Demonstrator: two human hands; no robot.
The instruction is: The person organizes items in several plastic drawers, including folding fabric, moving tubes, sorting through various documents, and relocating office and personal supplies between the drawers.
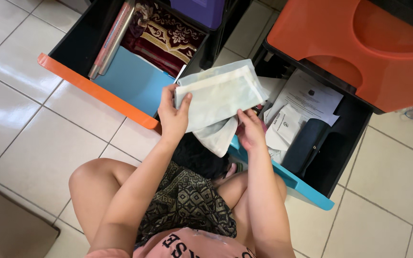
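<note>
Overhead, from the head camera: a person is sitting on the pale tiled floor, knees bent, facing two pulled-out plastic drawers.

Left hand is gripping the left edge of a pale, translucent, flat plastic pouch with whitish contents, thumb lying over its front face, fingers curled behind. Right hand is pinching the pouch's lower right side, fingertips closing on the limp fold that is hanging down below. Pouch is being held up in the air, tilted, over the gap between the two drawers and above the person's lap.

Black drawer with an orange front lip is sitting open to the left; a flat light-blue folder, a dark red patterned cloth and some upright thin books are lying inside. Black drawer with a light-blue front lip is sitting open to the right, just beside the right hand, holding white printed paper sheets and a dark slim case. Orange plastic cabinet top is overhanging the right drawer. Patterned dark shorts are covering the lap.
</note>
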